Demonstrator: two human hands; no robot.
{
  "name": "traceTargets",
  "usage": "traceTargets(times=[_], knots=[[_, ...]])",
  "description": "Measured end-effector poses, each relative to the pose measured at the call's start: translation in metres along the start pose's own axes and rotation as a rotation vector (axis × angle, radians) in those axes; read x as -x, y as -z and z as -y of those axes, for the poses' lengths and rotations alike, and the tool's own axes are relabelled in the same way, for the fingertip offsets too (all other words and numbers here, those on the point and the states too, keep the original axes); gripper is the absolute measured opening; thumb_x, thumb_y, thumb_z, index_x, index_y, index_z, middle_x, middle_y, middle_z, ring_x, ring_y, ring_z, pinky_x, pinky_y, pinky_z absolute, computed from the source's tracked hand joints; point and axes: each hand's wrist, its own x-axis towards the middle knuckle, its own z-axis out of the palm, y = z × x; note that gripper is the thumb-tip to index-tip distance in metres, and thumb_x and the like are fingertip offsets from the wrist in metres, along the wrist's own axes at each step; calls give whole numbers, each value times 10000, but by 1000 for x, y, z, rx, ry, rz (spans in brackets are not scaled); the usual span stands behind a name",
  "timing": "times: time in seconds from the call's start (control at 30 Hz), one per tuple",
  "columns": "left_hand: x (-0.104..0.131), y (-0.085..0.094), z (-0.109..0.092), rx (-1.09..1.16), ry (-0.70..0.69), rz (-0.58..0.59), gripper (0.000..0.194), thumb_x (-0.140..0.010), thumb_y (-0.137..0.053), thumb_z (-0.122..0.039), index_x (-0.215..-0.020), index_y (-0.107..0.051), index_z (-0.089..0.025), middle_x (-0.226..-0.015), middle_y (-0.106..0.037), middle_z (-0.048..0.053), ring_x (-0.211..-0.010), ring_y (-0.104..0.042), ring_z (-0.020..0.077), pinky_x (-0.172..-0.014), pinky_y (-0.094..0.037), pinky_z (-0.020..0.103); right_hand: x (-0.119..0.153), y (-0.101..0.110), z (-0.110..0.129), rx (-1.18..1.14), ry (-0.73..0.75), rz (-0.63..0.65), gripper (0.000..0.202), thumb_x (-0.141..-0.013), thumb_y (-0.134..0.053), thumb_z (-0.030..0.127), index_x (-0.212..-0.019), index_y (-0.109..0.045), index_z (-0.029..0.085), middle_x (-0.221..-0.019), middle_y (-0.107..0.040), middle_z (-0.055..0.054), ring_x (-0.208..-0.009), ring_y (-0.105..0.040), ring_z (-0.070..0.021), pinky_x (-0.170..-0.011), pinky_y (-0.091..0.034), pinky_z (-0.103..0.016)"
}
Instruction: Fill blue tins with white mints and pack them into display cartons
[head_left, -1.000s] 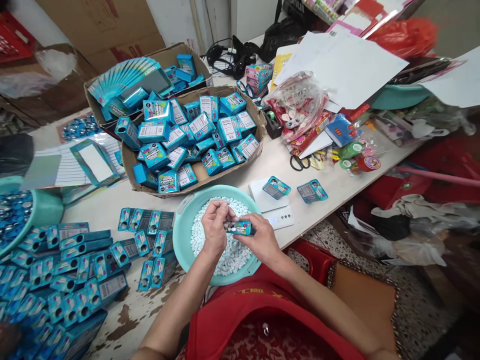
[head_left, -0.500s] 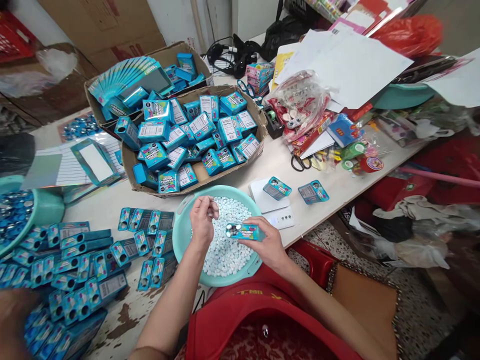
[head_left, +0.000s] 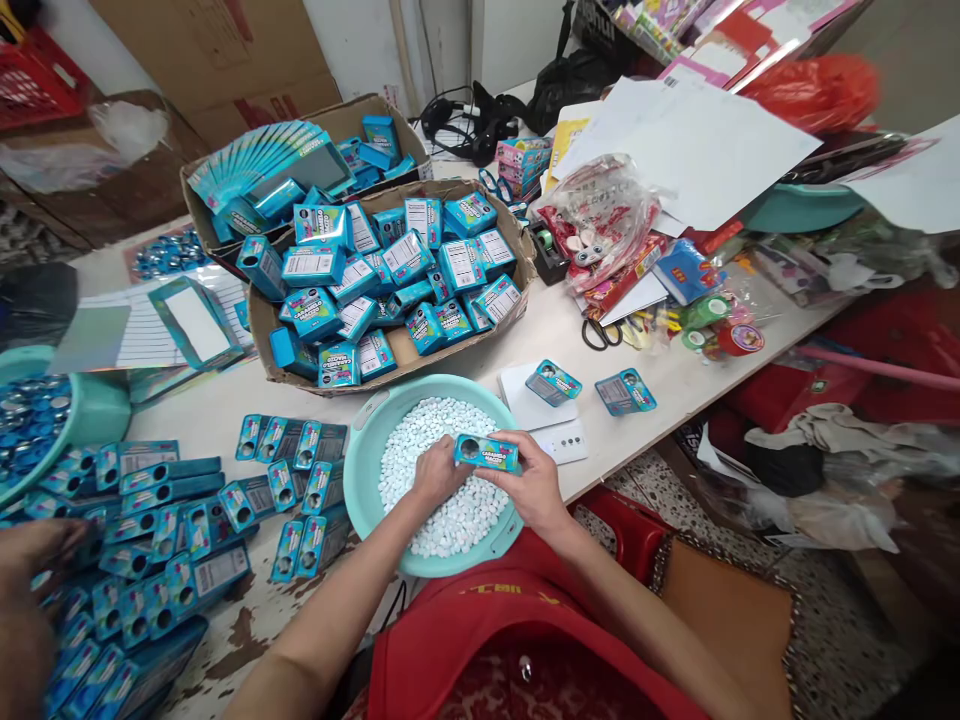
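Note:
My right hand [head_left: 534, 482] grips a small blue candy box [head_left: 487, 453] by its right end, fingers along the far edge and thumb below. The box is tilted so that its printed face and a round dark opening at the left show. My left hand [head_left: 439, 472] is at the box's left end, low over the white candies; its fingertips are hidden, so I cannot tell whether they touch the box or the candies. Under both hands is a turquoise basin [head_left: 361, 490] holding many small white candies [head_left: 420, 425].
Beyond the basin stands a cardboard tray [head_left: 405, 365] full of blue boxes. A white scale [head_left: 536, 395] carries one box; another box [head_left: 625, 391] lies to its right. Several boxes [head_left: 244, 500] stand at left, where another person's hand [head_left: 37, 550] reaches in. Scissors [head_left: 601, 333] lie farther right.
My left hand has come down and right, from above the candies to the box's left end. White pieces that showed at the opening are gone from view. The other person's hand has moved up.

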Motion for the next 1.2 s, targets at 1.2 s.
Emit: traceTargets(times=[1.2], knots=[[13, 50, -100, 1183, -15, -405, 283, -721, -709, -315, -814, -466, -203, -502, -487, -93, -466, -558, 97, -483, -442, 198, -6, -12, 23, 406, 58, 209, 301, -631, -773, 196, -891, -624, 220, -874, -664, -13, -883, -616, -219, -788, -413, -342]])
